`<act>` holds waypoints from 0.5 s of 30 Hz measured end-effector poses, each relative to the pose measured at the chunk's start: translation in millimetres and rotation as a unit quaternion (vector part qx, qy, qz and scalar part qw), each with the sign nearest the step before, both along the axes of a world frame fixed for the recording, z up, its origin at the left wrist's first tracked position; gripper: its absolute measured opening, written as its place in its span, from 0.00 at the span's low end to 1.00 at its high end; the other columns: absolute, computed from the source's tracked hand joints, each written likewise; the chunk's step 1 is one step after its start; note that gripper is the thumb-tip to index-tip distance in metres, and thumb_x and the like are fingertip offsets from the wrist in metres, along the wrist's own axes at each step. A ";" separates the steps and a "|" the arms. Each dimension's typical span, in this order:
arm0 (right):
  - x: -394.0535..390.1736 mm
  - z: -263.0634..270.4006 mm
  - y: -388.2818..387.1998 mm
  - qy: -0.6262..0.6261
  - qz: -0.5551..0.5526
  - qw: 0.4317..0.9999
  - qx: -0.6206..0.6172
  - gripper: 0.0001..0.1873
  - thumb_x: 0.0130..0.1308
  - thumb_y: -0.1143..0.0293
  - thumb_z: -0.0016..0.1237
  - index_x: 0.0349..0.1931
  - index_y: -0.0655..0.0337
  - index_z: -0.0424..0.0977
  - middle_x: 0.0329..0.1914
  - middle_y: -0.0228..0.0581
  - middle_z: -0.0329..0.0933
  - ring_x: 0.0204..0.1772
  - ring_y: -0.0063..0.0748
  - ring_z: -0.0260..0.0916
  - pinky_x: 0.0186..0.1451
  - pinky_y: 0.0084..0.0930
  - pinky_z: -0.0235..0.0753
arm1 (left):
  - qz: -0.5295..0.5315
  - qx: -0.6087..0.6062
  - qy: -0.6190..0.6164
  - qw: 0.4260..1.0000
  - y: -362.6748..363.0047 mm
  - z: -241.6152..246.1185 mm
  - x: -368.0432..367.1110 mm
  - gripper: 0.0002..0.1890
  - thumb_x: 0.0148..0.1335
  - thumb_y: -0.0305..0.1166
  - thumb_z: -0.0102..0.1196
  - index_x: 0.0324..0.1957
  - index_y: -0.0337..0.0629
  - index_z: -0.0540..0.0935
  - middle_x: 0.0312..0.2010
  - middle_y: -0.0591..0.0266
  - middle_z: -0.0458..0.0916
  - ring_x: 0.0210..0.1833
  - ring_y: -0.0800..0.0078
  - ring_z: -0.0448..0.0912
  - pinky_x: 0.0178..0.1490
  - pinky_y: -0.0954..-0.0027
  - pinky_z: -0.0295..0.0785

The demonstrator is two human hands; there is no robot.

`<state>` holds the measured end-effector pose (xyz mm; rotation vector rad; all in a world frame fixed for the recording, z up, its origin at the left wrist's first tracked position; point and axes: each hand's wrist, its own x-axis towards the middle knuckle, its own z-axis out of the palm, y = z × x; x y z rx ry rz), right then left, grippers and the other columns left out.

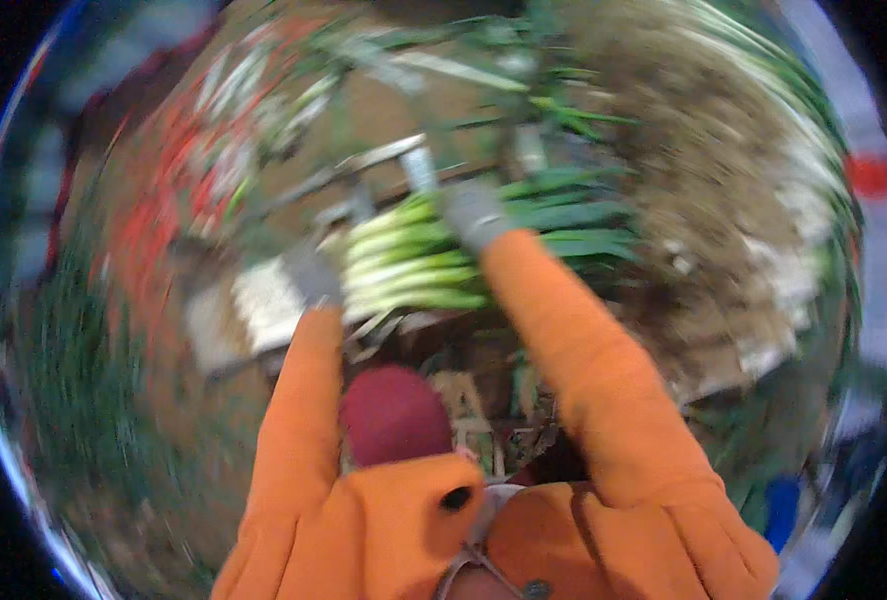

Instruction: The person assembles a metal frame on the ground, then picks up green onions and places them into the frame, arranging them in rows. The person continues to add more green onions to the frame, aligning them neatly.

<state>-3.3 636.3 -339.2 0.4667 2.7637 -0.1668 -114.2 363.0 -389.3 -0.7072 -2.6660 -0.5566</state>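
Observation:
A bunch of leeks or large green onions point(406, 266) lies side by side before me, with white shafts to the left and green leaves to the right. My left hand point(312, 276), in a grey glove, grips across the white shafts, whose pale root ends point(267, 304) stick out to its left. Gloved likewise, my right hand point(475, 214) holds the bunch from above where the shafts turn to leaves. Motion blur hides the separate fingers of both hands. Just beyond the bunch stands a metal frame point(419, 169).
A large heap of leeks with soil-brown roots point(683, 187) fills the right side. Loose leeks point(226, 157) lie among red strands point(150, 217) at the left. A single leek point(458, 71) lies farther off. Green leaf scraps point(87, 360) spread at the lower left.

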 end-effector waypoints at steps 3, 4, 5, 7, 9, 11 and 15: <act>-1.9 1.5 7.5 0.046 -0.069 0.992 -0.093 0.24 0.73 0.50 0.36 0.55 0.55 0.77 0.54 0.47 0.80 0.57 0.49 0.77 0.60 0.48 0.71 | 0.015 -0.025 -0.078 0.996 -6.3 4.7 5.9 0.10 0.55 0.31 0.59 0.40 0.46 0.85 0.34 0.54 0.83 0.41 0.53 0.80 0.49 0.49 0.70; -4.0 2.4 11.0 0.022 -0.056 0.996 -0.065 0.29 0.74 0.45 0.34 0.63 0.54 0.71 0.58 0.48 0.78 0.62 0.50 0.73 0.66 0.47 0.65 | 0.003 -0.024 -0.065 0.998 -7.1 7.8 7.4 0.11 0.56 0.34 0.58 0.41 0.46 0.83 0.38 0.54 0.83 0.45 0.54 0.79 0.54 0.48 0.68; -6.8 1.5 11.6 0.043 -0.042 0.996 -0.066 0.29 0.74 0.44 0.34 0.65 0.52 0.68 0.63 0.48 0.74 0.66 0.51 0.69 0.69 0.48 0.62 | -0.012 -0.020 -0.058 0.998 -9.8 10.1 6.8 0.12 0.57 0.36 0.58 0.42 0.46 0.82 0.42 0.55 0.83 0.48 0.56 0.78 0.59 0.46 0.65; -7.6 -1.4 8.0 0.068 -0.015 0.998 0.010 0.26 0.74 0.47 0.37 0.64 0.50 0.69 0.66 0.47 0.71 0.68 0.52 0.65 0.72 0.51 0.56 | 0.008 -0.042 -0.058 0.997 -8.7 13.5 12.2 0.13 0.59 0.40 0.56 0.44 0.48 0.81 0.48 0.56 0.80 0.53 0.58 0.76 0.66 0.43 0.58; -8.0 -6.7 -2.7 0.194 0.069 0.978 -0.035 0.24 0.74 0.50 0.39 0.63 0.50 0.70 0.64 0.46 0.72 0.67 0.52 0.66 0.71 0.50 0.57 | 0.010 -0.023 -0.044 0.999 -8.9 14.7 11.7 0.19 0.60 0.39 0.56 0.52 0.47 0.79 0.43 0.59 0.81 0.51 0.59 0.76 0.66 0.47 0.58; -12.3 -13.1 -15.0 0.134 0.053 0.988 -0.047 0.23 0.74 0.51 0.40 0.62 0.50 0.71 0.64 0.46 0.73 0.66 0.52 0.67 0.71 0.48 0.58 | 0.007 -0.057 -0.064 0.996 -9.4 13.7 10.0 0.15 0.60 0.39 0.56 0.48 0.49 0.80 0.44 0.59 0.80 0.52 0.61 0.76 0.67 0.47 0.58; -15.1 -21.8 -23.7 0.125 0.060 0.989 -0.044 0.21 0.74 0.54 0.40 0.59 0.51 0.75 0.62 0.44 0.74 0.65 0.51 0.68 0.68 0.45 0.62 | 0.007 -0.014 -0.042 0.999 -15.4 10.4 9.6 0.13 0.61 0.40 0.54 0.46 0.49 0.80 0.45 0.59 0.80 0.54 0.61 0.75 0.69 0.47 0.56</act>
